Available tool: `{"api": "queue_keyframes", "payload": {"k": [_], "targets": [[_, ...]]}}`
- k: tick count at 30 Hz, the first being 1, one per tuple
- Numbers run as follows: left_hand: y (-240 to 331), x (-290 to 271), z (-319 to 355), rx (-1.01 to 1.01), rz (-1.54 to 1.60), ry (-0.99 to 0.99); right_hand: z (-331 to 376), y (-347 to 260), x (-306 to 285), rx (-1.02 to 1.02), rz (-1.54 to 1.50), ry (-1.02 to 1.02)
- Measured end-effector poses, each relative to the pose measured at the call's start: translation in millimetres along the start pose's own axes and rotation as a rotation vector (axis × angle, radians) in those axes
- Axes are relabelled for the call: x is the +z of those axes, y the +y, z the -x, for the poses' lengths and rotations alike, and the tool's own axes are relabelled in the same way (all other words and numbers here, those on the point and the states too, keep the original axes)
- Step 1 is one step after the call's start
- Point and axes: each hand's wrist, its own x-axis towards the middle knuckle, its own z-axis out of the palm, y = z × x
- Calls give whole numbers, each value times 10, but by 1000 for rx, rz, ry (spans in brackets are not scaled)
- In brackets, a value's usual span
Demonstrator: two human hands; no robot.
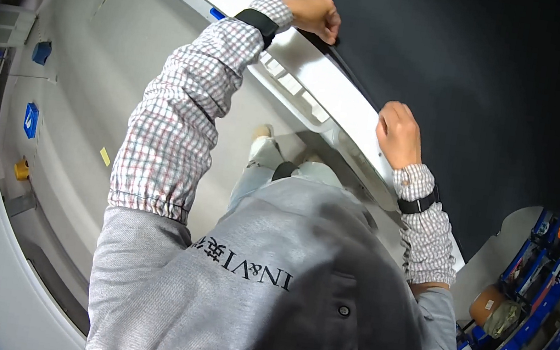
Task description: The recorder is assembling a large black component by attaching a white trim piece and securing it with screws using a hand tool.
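From the head view we see blue bins [533, 296] holding small parts we cannot identify. Our left hand [314, 15] and right hand [397, 134], fingers curled tight, clasp the white panel's [322, 81] upper edge, against black sheeting [484, 96].

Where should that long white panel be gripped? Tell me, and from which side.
Probably along its upper long edge, from the near side, hands spread wide. The white panel is long and narrow; the left hand and right hand already curl over that edge, far apart.
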Motion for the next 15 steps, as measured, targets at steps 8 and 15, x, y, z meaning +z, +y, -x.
{"api": "queue_keyframes", "payload": {"k": [8,15], "targets": [[-476,-60,10,-83,368,-153,-66,-37,70,79,11,-17],[-440,55,-85,74,416,-194,-538,-171,445,47,15,30]]}}
